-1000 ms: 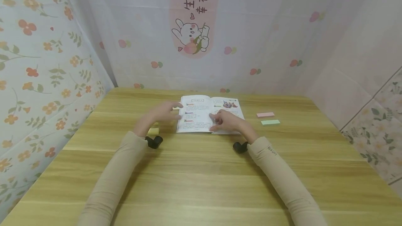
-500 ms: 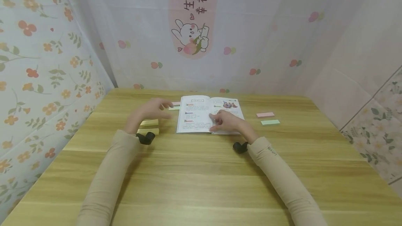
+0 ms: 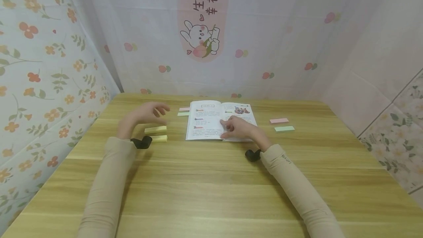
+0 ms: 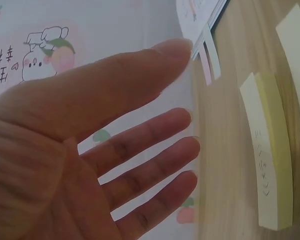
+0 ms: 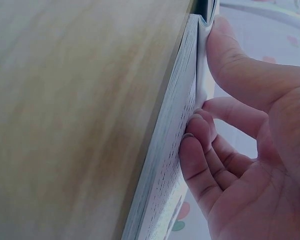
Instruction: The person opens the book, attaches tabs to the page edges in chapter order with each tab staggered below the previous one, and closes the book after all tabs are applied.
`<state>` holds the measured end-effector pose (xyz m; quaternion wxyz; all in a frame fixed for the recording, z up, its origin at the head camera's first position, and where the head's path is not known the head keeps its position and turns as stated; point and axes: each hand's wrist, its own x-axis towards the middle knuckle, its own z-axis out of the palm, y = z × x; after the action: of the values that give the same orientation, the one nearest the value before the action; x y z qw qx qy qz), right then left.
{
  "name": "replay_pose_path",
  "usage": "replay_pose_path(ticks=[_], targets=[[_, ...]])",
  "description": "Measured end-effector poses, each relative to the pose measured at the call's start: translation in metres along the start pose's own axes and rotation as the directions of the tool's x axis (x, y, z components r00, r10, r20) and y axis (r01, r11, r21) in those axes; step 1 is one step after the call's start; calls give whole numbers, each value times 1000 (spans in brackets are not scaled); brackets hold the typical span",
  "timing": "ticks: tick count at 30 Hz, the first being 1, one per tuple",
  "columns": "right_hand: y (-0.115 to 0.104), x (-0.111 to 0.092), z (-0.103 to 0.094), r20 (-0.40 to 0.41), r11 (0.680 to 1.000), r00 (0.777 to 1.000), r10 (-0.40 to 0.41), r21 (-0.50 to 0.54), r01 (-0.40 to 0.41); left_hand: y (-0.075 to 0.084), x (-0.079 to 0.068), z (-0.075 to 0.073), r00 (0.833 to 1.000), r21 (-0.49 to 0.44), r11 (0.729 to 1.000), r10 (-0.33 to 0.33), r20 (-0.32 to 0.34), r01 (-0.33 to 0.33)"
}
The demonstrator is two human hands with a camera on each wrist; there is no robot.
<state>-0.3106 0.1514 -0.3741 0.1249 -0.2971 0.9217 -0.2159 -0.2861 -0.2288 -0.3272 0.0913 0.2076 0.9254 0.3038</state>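
An open book [image 3: 203, 120] lies near the back of the table, text on its left page and a coloured picture on the right. My right hand [image 3: 241, 127] rests on it by the spine; in the right wrist view the thumb is at the fold and the fingertips touch the printed page. My left hand [image 3: 145, 115] hovers left of the book, fingers apart and holding nothing. Close by lie two yellow sticky note pads [image 3: 155, 130], the nearer one in the left wrist view bearing handwriting [image 4: 262, 155]. A pink tab [image 3: 184, 109] and a green tab [image 3: 183, 114] stick out from the book's left edge.
Right of the book lie a pink sticky note pad [image 3: 279, 121] and a green sticky note pad [image 3: 284, 129]. The wooden table [image 3: 205, 194] ends at a printed curtain [image 3: 281, 47] behind, with a floral curtain [image 3: 43, 65] on the left.
My left hand has drawn away from the book's left edge, moving left and uncovering the pink and green tabs and the yellow pads. My right hand stays on the book.
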Motion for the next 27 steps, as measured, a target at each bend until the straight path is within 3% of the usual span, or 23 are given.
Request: replay_pose_path(ticks=[7, 15, 27], targets=[[-2, -3, 0, 1, 1000, 1000, 5, -14, -5, -5, -8, -6, 999, 9, 999, -32, -9, 32], [0, -1, -1, -2, 1000, 1000, 4, -16, -4, -23, -15, -9, 999, -33, 998, -51, -3, 51], [0, -2, -1, 3, 1000, 1000, 14, 2, -14, -41, -24, -11, 990, -62, 992, -104, 93, 110]])
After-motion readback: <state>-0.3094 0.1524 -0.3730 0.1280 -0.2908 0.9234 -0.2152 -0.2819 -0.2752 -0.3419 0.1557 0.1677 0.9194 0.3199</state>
